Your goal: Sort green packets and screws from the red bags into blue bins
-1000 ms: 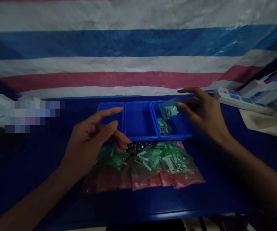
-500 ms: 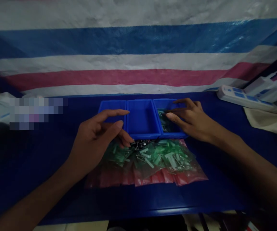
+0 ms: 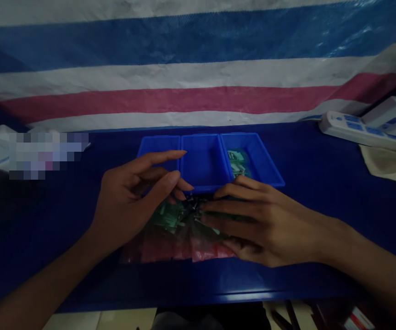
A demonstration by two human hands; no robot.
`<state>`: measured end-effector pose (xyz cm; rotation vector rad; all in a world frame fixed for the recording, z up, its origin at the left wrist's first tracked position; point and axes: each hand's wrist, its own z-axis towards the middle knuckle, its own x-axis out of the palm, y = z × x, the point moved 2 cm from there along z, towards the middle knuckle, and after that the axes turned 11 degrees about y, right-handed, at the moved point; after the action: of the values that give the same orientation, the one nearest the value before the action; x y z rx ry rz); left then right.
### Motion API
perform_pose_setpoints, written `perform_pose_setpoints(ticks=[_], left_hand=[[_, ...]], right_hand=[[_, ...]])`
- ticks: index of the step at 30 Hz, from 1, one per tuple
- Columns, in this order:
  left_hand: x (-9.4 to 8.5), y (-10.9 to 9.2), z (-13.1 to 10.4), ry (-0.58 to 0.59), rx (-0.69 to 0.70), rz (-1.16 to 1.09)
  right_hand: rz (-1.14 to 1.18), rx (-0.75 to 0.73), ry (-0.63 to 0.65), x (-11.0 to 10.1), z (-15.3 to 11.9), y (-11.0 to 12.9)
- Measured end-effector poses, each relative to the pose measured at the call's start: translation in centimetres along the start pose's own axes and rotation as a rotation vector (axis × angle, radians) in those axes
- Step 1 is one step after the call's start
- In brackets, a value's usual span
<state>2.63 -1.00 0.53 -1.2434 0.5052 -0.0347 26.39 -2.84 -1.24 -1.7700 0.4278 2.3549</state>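
My left hand (image 3: pixel 132 197) is held open, fingers apart, over the left blue bin (image 3: pixel 159 141) and the left end of a row of small plastic bags (image 3: pixel 168 217). My right hand (image 3: pixel 266 224) lies spread over the right part of that row, its fingertips near dark small hardware (image 3: pixel 192 201), perhaps screws. Nothing shows in its fingers, and it hides most of the bags beneath. The bags look greenish at the top and red below, with small pale pieces inside. In the right bin (image 3: pixel 268 167) lies a greenish bag (image 3: pixel 238 158); the middle bin (image 3: pixel 203 160) shows a bare floor.
A blue table (image 3: pixel 170 284) carries everything. Behind it hangs a striped plastic sheet (image 3: pixel 184 46). To the right are a white power strip (image 3: pixel 359 128) and a beige cloth-like piece (image 3: pixel 390 162). Blurred items (image 3: pixel 42 153) lie at the left.
My right hand has come out of the right bin and moved toward me and left, over the bags. The greenish bag in that bin is now uncovered. My left hand has barely moved.
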Motion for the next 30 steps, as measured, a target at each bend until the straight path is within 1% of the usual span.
perform_pose_setpoints(ticks=[2, 3, 5, 6, 9, 11, 12, 13, 16, 18, 20, 21, 23, 24, 25, 27, 28, 30], left_hand=[[-0.1, 0.2, -0.1, 0.019, 0.001, 0.023], [-0.1, 0.3, -0.2, 0.023, 0.011, 0.045], [-0.1, 0.3, -0.3, 0.019, 0.102, 0.147], [0.0, 0.2, -0.3, 0.018, 0.179, 0.235], [0.5, -0.4, -0.6, 0.039, 0.488, 0.547], [0.9, -0.9, -0.7, 0.061, 0.636, 0.679], [1.0, -1.1, -0.7, 0.081, 0.683, 0.709], [1.0, -1.2, -0.7, 0.107, 0.700, 0.721], [1.0, -1.3, -0.6, 0.201, 0.706, 0.699], [0.9, -1.2, -0.6, 0.224, 0.716, 0.663], [1.0, -1.0, -0.8, 0.201, 0.665, 0.607], [1.0, -0.9, -0.8, 0.173, 0.604, 0.567], [1.0, -0.7, -0.9, 0.080, 0.449, 0.479], [1.0, -0.6, -1.0, 0.026, 0.376, 0.441], [0.9, -0.6, -1.0, -0.024, 0.308, 0.405], [0.8, -0.4, -0.9, -0.079, 0.193, 0.285], [0.7, -0.3, -0.7, -0.065, 0.132, 0.194], [0.7, -0.1, -0.5, 0.030, 0.010, -0.042]], right_hand=[[-0.038, -0.015, -0.066, 0.1, 0.0, -0.2], [-0.031, -0.013, -0.120, 0.0, 0.0, -0.3], [0.058, 0.053, -0.249, -0.4, 0.0, -0.4], [0.133, 0.123, -0.315, -0.6, 0.0, -0.5], [0.443, 0.382, -0.526, -1.0, 0.1, -0.5], [0.685, 0.471, -0.630, -0.9, 0.2, -0.5], [0.793, 0.486, -0.646, -0.8, 0.3, -0.5], [0.883, 0.492, -0.644, -0.6, 0.4, -0.5], [1.071, 0.509, -0.627, -0.1, 0.6, -0.8], [1.177, 0.502, -0.667, 0.0, 0.5, -1.1], [1.261, 0.465, -0.678, 0.0, 0.4, -1.3], [1.295, 0.439, -0.652, -0.1, 0.4, -1.3], [1.336, 0.365, -0.546, -0.2, 0.5, -1.0], [1.318, 0.327, -0.498, -0.3, 0.5, -0.7], [1.248, 0.294, -0.482, -0.3, 0.5, -0.5], [0.961, 0.246, -0.532, -0.6, 0.3, -0.1], [0.777, 0.227, -0.560, -0.7, 0.2, 0.1], [0.438, 0.182, -0.557, -0.9, -0.1, 0.4]])
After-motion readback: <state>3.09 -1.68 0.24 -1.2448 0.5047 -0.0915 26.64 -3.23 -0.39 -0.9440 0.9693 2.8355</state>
